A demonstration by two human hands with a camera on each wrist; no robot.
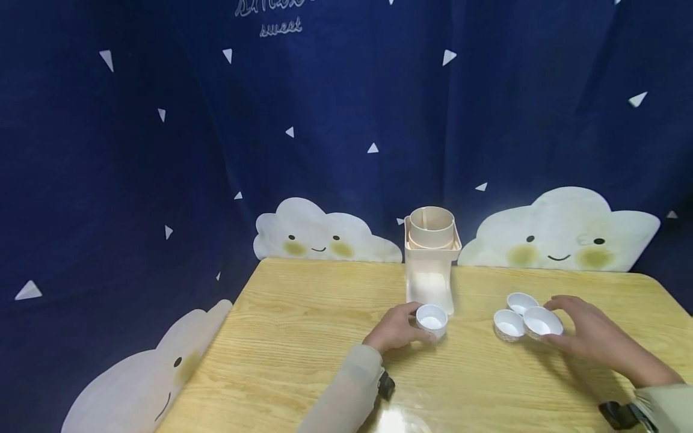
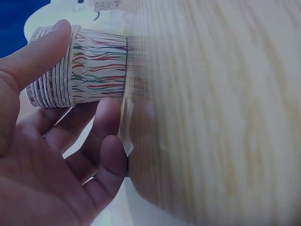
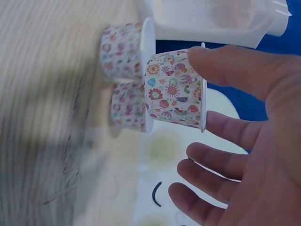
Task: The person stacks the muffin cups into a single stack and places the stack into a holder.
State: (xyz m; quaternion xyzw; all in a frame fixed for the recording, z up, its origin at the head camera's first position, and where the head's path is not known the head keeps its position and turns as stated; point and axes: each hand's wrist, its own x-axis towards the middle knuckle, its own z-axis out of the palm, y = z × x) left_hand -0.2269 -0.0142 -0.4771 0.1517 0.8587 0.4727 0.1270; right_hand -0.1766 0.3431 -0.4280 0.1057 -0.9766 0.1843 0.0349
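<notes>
My left hand (image 1: 399, 329) grips a stack of nested paper cups (image 2: 99, 66) with wavy coloured lines on white. In the left wrist view several rims show, with the thumb lying across them; the base meets the tabletop. My right hand (image 1: 590, 337) pinches one floral paper cup (image 3: 174, 89) by its rim between thumb and fingers. That cup is held above the wooden table, slightly tilted. Close beside it, two more floral cups, a front one (image 1: 509, 325) and a rear one (image 1: 522, 302), stand upright on the table.
Behind my left hand stands a cream plastic holder (image 1: 429, 282) with a round tube (image 1: 431, 227) on top, at the back of the wooden table (image 1: 303, 337). White cloud shapes (image 1: 325, 231) and a dark blue curtain (image 1: 335, 90) border the table.
</notes>
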